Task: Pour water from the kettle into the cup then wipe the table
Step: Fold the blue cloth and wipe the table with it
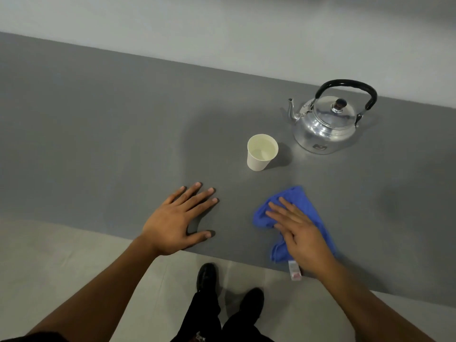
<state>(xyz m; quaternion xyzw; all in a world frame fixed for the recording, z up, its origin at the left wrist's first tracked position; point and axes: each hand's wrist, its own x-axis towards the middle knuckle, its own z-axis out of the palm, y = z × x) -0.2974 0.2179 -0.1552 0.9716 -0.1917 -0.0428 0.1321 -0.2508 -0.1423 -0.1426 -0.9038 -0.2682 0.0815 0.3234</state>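
The right hand (299, 233) lies flat, fingers spread, pressing the blue cloth (296, 211) onto the desk (98, 144) near its front edge — no grip, only palm weight. The cup (262, 152), apparently filled, and the kettle (329, 122) stand beyond it. The left hand (176, 218) rests splayed and empty alongside — open desk lies leftward.

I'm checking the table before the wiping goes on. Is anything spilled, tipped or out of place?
Nothing stands out. The cup stands upright with water in it, the kettle sits upright with its lid on, and no puddle shows on the table. The right hand lies flat on the blue cloth.
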